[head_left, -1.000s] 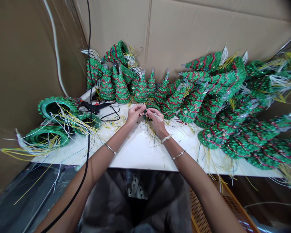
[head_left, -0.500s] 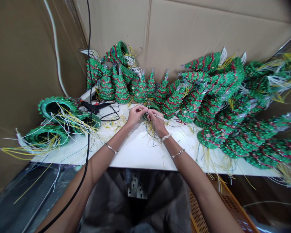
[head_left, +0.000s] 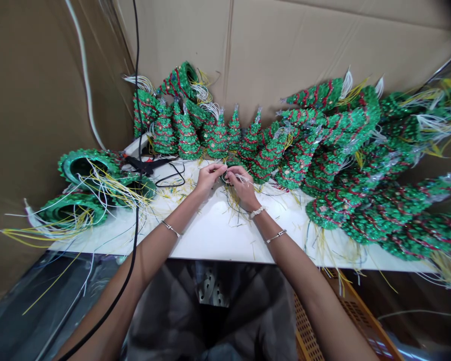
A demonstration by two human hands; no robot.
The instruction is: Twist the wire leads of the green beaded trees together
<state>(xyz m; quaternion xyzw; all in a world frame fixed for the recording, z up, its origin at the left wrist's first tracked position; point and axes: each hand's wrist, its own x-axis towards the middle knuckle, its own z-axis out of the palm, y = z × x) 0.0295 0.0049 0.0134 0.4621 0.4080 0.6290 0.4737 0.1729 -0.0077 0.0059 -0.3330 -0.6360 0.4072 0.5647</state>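
Over the middle of the white table (head_left: 210, 235), my left hand (head_left: 209, 179) and my right hand (head_left: 242, 186) meet fingertip to fingertip. Both are closed in a pinch on thin white wires (head_left: 243, 177), whose loose ends fan out over my right fingers. Just behind my hands lies a green tinsel Christmas tree (head_left: 235, 163), mostly hidden by my fingers. Cut bits of yellow and dark wire (head_left: 231, 200) hang or lie below my hands; which of them are attached I cannot tell.
Small tinsel trees (head_left: 190, 133) stand along the cardboard wall (head_left: 263, 55). More trees (head_left: 364, 200) are piled at right. Hollow trees (head_left: 73, 208) trailing wires lie at left, near a black glue gun (head_left: 145, 165). A black cable (head_left: 137, 225) hangs in front. An orange crate (head_left: 346, 311) stands below.
My fingertips have shifted slightly, and the wire ends over my right hand look more bunched. My arms and the trees stay nearly where they were.
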